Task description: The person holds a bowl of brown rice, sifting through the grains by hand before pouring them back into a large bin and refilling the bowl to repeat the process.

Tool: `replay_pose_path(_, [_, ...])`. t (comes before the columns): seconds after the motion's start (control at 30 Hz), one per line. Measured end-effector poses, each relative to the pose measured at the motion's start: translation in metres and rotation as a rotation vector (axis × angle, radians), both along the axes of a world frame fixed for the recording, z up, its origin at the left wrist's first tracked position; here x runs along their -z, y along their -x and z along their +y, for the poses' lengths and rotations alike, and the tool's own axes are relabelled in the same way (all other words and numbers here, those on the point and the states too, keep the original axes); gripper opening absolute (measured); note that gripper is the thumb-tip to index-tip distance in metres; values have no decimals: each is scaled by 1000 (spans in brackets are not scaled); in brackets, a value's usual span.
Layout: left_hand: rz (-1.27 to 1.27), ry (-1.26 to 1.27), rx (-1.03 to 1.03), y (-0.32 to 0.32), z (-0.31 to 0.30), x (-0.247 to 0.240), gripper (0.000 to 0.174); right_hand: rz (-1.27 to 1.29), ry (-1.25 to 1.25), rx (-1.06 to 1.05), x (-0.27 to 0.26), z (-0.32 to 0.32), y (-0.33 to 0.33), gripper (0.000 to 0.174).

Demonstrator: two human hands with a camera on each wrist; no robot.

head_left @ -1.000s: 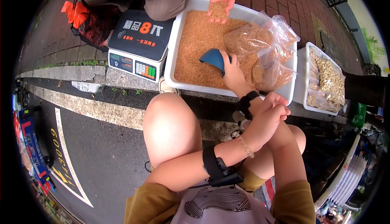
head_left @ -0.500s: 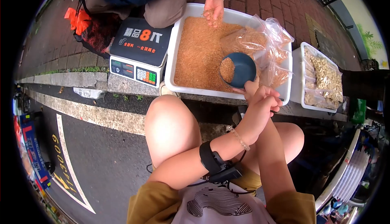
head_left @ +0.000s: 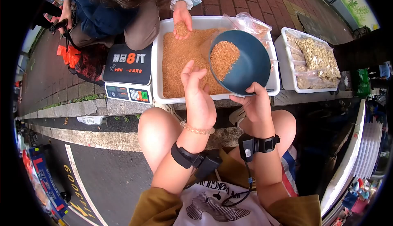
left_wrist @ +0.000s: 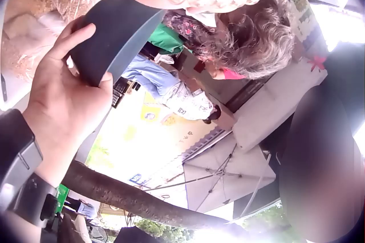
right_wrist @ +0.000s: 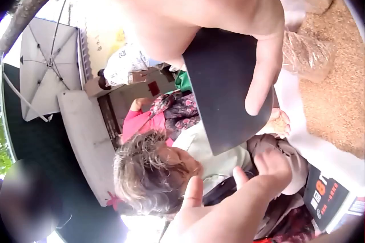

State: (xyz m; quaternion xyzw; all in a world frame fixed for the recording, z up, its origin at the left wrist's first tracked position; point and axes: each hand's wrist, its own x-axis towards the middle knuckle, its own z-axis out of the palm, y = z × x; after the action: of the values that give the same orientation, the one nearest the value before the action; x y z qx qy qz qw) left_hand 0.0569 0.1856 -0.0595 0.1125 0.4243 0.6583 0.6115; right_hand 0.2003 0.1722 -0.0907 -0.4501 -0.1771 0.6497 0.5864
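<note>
holding a dark blue bowl [head_left: 254, 66] over a white tub [head_left: 170, 100]

the right hand [head_left: 258, 103] is clamped on the near edge of the bowl, with one digit at the rim and another lying against the outer side. the bowl is raised above the right part of the tub and tilted, so its inside faces the head camera. a heap of brown flakes [head_left: 224, 60] lies against its left side, and the rest of the inner wall is bare.

the left hand [head_left: 198, 95] is raised and relaxed, its fingers loosely bent and pointing upward, near the left side of the bowl. the two hands are apart from each other. a beaded bracelet [head_left: 198, 130] circles the left wrist, and a black strap [head_left: 266, 144] goes round the right one.

beneath the bowl, more flakes [head_left: 176, 66] cover the floor of the tub, and clear plastic bags [head_left: 254, 23] sit at its far right, partly hidden by the bowl. at the far edge, another person's hand [head_left: 183, 20] reaches in, palm up, with a small pile of flakes on it.

a scale [head_left: 129, 68] stands just left of the tub. to the right, a second tub [head_left: 282, 58] holds bags of pale nuts [head_left: 313, 54].
</note>
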Motion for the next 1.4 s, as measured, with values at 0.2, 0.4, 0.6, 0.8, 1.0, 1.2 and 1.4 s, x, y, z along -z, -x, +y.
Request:
replay_pose_path(0.2, [-107, -200, 200, -10, 0, -9, 51, -72, -35, 74, -7, -18, 29, 48])
replay_pose_path(0.4, [-160, -58, 232, 9, 10, -6, 44, -74, -135, 92, -14, -15, 12, 47])
replay_pose_path(0.6, [-221, 1, 200, -8, 1, -8, 41, -131, -262, 275, -10, -10, -2, 45])
replay_pose_path(0.8, [-192, -92, 162, -13, -3, -12, 40, -94, -244, 331, -19, -11, 7, 47])
replay_pose_path(1.0, [-202, -111, 148, -10, -4, -13, 39, -42, -239, 318, -14, -13, 8, 48])
replay_pose_path(1.2, [-217, -83, 142, -7, -2, -10, 39, 23, -222, 330, -6, -13, 7, 48])
replay_pose_path(1.4, [-231, -90, 152, -11, -4, -11, 39, -314, -326, 369, -18, -8, -4, 50])
